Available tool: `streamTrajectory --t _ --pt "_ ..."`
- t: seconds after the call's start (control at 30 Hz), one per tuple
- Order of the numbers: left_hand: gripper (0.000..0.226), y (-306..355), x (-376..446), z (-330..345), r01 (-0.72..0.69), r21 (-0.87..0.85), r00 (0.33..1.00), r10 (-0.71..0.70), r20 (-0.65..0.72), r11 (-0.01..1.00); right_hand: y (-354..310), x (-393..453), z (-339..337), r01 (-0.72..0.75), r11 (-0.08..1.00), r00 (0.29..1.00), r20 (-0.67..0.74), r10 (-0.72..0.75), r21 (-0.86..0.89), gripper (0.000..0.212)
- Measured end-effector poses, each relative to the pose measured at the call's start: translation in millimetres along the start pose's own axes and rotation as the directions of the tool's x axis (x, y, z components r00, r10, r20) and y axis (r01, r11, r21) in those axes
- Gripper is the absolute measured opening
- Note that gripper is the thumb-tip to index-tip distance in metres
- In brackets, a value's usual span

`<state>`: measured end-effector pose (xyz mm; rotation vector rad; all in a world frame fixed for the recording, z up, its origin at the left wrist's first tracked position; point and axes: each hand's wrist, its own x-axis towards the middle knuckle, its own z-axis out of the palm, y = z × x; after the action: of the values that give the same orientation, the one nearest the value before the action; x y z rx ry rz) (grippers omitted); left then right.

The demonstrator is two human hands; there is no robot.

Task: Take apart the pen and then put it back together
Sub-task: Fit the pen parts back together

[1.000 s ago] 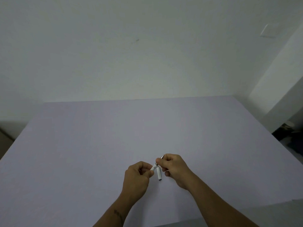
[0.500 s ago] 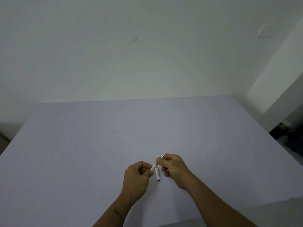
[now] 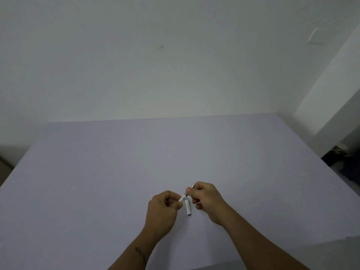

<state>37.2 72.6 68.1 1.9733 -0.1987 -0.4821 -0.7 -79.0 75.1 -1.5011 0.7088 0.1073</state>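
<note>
Both hands meet over the near middle of the lilac table (image 3: 116, 172). My left hand (image 3: 162, 210) pinches the end of a white pen barrel (image 3: 182, 198) between thumb and forefinger. My right hand (image 3: 206, 199) grips the pen's other part, whose dark metallic tip (image 3: 193, 185) sticks out above the fingers. The two parts touch between the hands. A short white pen piece (image 3: 188, 208) with a dark end points down toward the table just below the fingers; whether it lies on the table or is held I cannot tell.
The table's far edge meets a plain white wall. Past its right edge, dark items sit on the floor (image 3: 342, 162). The near table edge runs just below my forearms.
Both hands stay in nearly the same place. The white piece below the fingers keeps its position.
</note>
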Motion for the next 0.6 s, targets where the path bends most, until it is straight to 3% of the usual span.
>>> streamTrajectory --t 0.17,0.47,0.6 --pt "0.012 2.7 2.9 -2.5 -0.014 0.007 1.000 0.014 -0.008 1.000 -5.8 -4.3 1.5 0.021 1.000 0.999 0.043 -0.021 0.006 0.012" --pt "0.013 3.5 5.0 -3.0 -0.026 0.001 1.000 0.026 -0.012 1.000 -9.5 0.8 8.8 0.038 0.997 0.999 -0.009 -0.039 -0.074 0.027" --pt "0.010 3.0 4.5 -3.6 -0.023 -0.002 0.999 0.023 -0.023 1.000 -9.5 -1.4 8.6 0.007 1.000 0.999 0.036 -0.007 0.003 0.017"
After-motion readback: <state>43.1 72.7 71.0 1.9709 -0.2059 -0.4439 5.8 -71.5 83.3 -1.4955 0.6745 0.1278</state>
